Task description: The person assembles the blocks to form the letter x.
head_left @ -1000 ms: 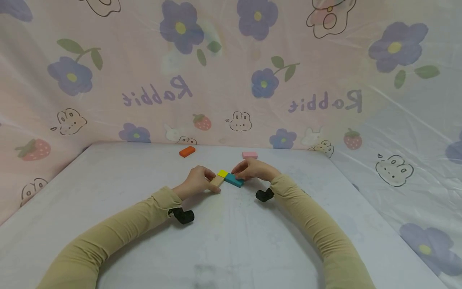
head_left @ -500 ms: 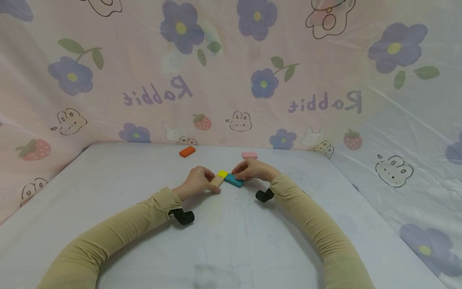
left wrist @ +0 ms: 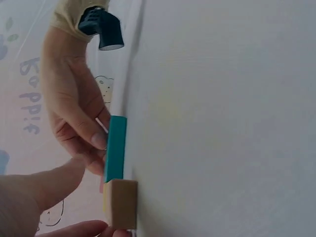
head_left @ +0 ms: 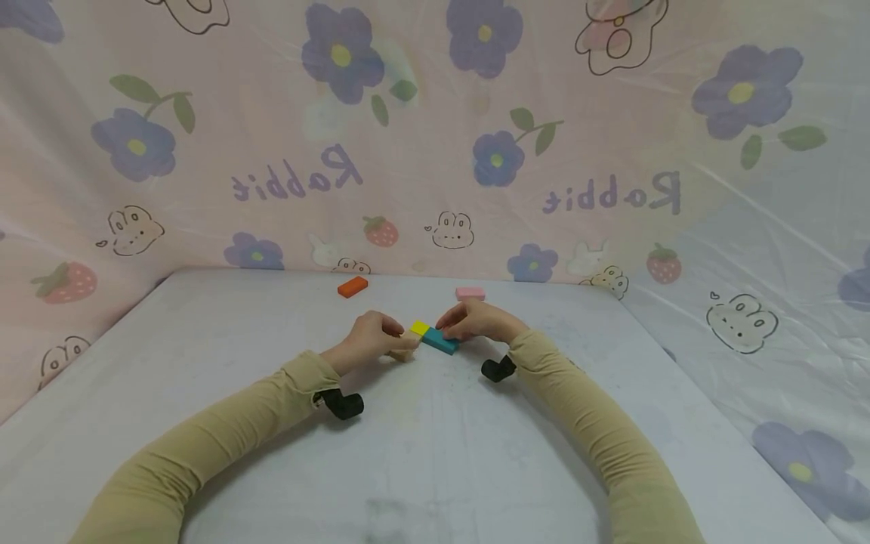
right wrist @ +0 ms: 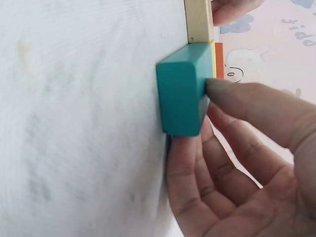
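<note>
A tan wooden block [head_left: 399,354] and a teal block [head_left: 441,341] lie at an angle to each other on the white table, meeting at a yellow block [head_left: 420,329] at the far corner. My left hand [head_left: 370,338] hovers over the tan block. In the left wrist view its thumb [left wrist: 61,185] is lifted off the tan block [left wrist: 123,205], while the fingertips stay right at its far side. My right hand [head_left: 479,321] holds the teal block [right wrist: 178,98], thumb on its upper face and fingers along its far side. Most of the yellow block is hidden in both wrist views.
An orange block [head_left: 353,286] lies at the back left of the table and a pink block [head_left: 470,293] at the back, beyond my right hand. A patterned cloth [head_left: 421,151] hangs behind the table. Black wrist cameras [head_left: 345,406] sit under both cuffs.
My left thumb has come up from the near side of the tan block and now passes above it, leaving more of its near end in sight. My right hand and the blocks stay in place.
</note>
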A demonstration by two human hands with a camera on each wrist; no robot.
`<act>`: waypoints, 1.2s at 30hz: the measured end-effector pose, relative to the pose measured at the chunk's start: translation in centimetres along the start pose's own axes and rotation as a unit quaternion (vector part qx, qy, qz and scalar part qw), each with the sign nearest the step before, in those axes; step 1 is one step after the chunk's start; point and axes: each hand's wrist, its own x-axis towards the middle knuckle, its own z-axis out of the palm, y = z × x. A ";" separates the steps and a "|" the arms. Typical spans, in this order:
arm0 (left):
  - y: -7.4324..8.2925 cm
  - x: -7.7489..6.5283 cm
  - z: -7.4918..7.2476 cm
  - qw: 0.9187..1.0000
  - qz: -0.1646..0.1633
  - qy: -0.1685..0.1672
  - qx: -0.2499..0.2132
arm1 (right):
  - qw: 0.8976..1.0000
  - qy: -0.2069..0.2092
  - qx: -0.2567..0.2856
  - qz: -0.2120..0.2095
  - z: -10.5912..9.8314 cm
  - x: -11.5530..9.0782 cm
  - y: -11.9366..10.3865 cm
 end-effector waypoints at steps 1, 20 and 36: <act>0.0 0.1 -0.2 1.000 -0.008 -0.006 -0.009 | 1.000 0.001 0.000 0.000 0.0 0.0 0.0; -0.1 2.9 -2.0 0.979 -0.113 -0.072 -0.153 | 1.000 0.004 0.004 0.006 0.1 0.0 -0.2; -0.5 4.2 -1.4 0.980 -0.096 -0.082 -0.152 | 1.000 0.003 -0.006 -0.004 0.2 -0.3 -0.2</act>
